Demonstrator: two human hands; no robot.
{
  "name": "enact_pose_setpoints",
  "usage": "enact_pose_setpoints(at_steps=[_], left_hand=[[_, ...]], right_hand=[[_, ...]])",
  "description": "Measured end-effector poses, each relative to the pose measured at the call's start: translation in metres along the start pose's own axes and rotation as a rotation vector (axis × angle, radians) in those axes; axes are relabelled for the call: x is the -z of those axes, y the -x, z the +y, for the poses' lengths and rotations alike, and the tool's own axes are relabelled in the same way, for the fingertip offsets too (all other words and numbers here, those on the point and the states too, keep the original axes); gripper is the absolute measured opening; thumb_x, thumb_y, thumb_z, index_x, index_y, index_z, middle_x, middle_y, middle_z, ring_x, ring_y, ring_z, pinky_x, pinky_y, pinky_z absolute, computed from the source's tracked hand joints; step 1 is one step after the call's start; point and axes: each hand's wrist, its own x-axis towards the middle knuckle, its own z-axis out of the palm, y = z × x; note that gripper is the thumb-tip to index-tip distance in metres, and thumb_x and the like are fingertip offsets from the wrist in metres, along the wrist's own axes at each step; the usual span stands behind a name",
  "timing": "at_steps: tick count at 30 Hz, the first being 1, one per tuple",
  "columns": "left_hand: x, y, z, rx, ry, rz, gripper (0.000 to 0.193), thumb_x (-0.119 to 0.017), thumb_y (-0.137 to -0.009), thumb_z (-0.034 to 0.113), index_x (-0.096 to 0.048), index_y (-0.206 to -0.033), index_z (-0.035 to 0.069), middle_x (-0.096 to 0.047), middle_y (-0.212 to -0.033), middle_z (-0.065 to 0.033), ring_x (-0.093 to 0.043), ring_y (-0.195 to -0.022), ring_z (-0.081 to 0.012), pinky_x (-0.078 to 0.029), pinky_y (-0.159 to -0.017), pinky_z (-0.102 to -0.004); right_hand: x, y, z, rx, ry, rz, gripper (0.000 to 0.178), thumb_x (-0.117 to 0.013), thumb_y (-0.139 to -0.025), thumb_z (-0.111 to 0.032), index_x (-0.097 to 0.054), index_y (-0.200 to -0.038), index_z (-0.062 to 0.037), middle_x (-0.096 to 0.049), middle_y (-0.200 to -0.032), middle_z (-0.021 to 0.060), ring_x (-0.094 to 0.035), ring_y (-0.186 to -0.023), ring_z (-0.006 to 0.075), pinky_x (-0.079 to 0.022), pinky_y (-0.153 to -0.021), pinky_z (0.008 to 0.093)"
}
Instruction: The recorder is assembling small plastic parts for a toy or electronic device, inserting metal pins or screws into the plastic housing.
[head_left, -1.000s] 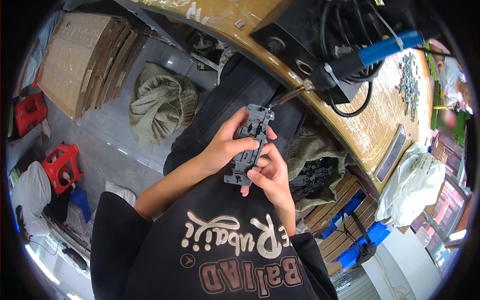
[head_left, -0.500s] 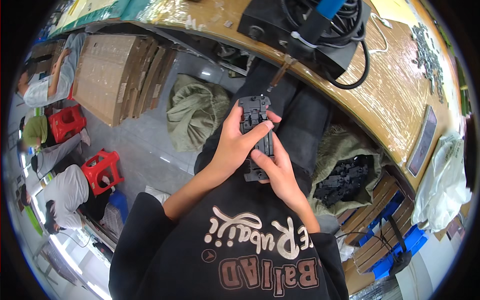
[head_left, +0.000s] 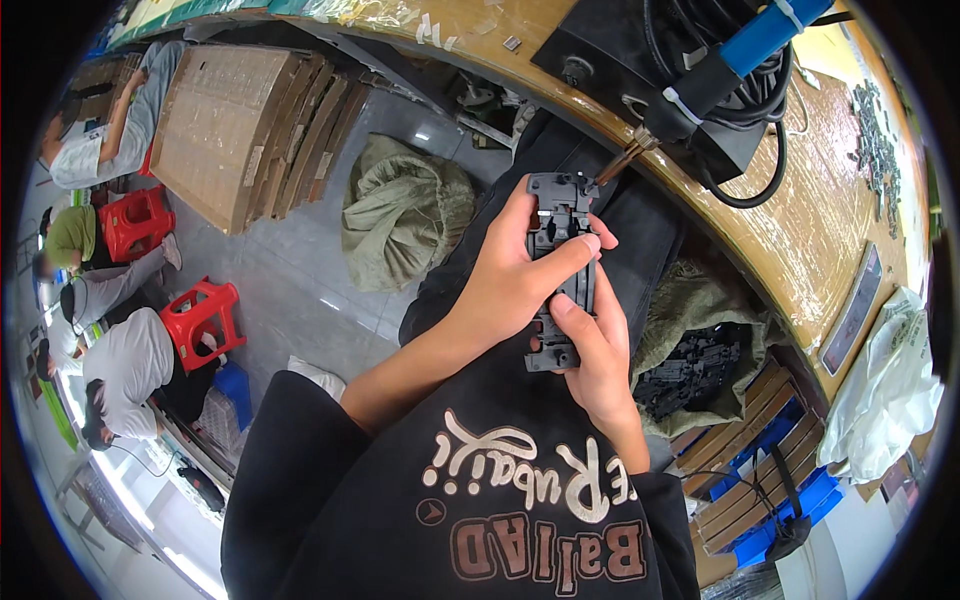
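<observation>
Both my hands hold a long black plastic part (head_left: pixel 577 278), a moulded piece with ridges and slots, tilted slightly above my lap. My left hand (head_left: pixel 515 275) wraps its left side, thumb laid across the middle. My right hand (head_left: pixel 602 355) grips the lower right side, thumb pressed on the face. A soldering iron (head_left: pixel 700 98) with a blue and black handle points down from the table edge. Its thin brownish tip reaches the part's upper right corner; whether they touch I cannot tell. Fingers behind the part are mostly hidden.
A black box (head_left: pixel 590 60) with coiled cable stands on the wooden table (head_left: pixel 810 240). Below, an open green sack (head_left: pixel 665 300) holds many black parts; another sack (head_left: pixel 405 215) lies left. Flat cartons (head_left: pixel 225 130), red stools (head_left: pixel 205 325) and seated people fill the left.
My hands and the black part have come up toward the soldering iron's tip; a gap showed between them before. The whole view has shifted somewhat.
</observation>
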Motion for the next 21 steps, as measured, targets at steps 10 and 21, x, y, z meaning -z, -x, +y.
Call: enact_pose_setpoints(at_steps=[10, 21], left_hand=[[-0.004, 0.003, 0.003, 0.03, 0.043, 0.003, 0.033, -0.054, -0.079, 0.006, -0.042, -0.108, -0.001, -0.057, -0.091, -0.0105, -0.055, -0.082, -0.0144, -0.045, -0.072, -0.026], [0.01, -0.016, -0.069, 0.075, -0.161, 0.009, 0.034, -0.053, -0.084, 0.013, -0.041, -0.115, 0.003, -0.054, -0.104, -0.0117, -0.053, -0.089, -0.0138, -0.043, -0.079, -0.0287]], right_hand=[[0.0, 0.005, -0.001, 0.004, -0.009, 0.008, 0.052, -0.049, -0.081, -0.017, -0.03, -0.125, 0.0005, -0.051, -0.09, 0.0051, -0.052, -0.069, 0.0083, -0.045, -0.056, 0.0215], [0.058, -0.002, 0.038, -0.062, -0.084, 0.109, 0.031, -0.05, -0.084, -0.016, -0.043, -0.113, -0.0073, -0.049, -0.073, -0.003, -0.042, -0.049, 0.0022, -0.026, -0.035, 0.0157]])
